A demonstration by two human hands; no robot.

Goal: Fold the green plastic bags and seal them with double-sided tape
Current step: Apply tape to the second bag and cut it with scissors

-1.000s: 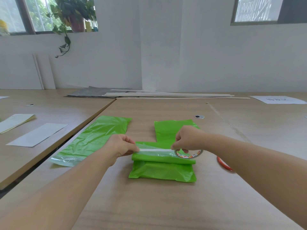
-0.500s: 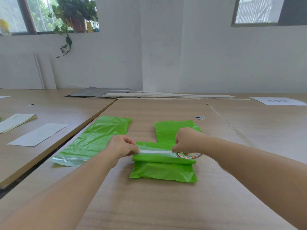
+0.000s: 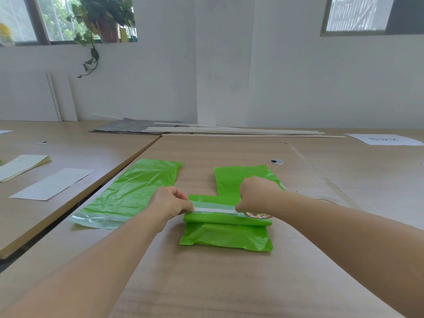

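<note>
A folded green plastic bag (image 3: 226, 237) lies on the wooden table (image 3: 229, 283) in front of me. A white strip of double-sided tape (image 3: 214, 210) runs across its top fold. My left hand (image 3: 171, 203) pinches the strip's left end against the bag. My right hand (image 3: 257, 191) grips the tape roll (image 3: 258, 216) at the strip's right end; the roll is mostly hidden under the hand. A second green bag (image 3: 133, 191) lies flat to the left. Another green bag (image 3: 234, 177) lies behind my hands.
A lower table (image 3: 68, 152) on the left carries white paper sheets (image 3: 52, 183) and a yellowish pad (image 3: 23, 164). Long wooden slats (image 3: 229, 130) and a grey sheet (image 3: 128, 128) lie at the far edge. A printed sheet (image 3: 383, 140) sits far right.
My right hand and the tape roll have shifted slightly; the view has tilted a little. A red object right of my forearm a second ago is now hidden. The left hand stays put.
</note>
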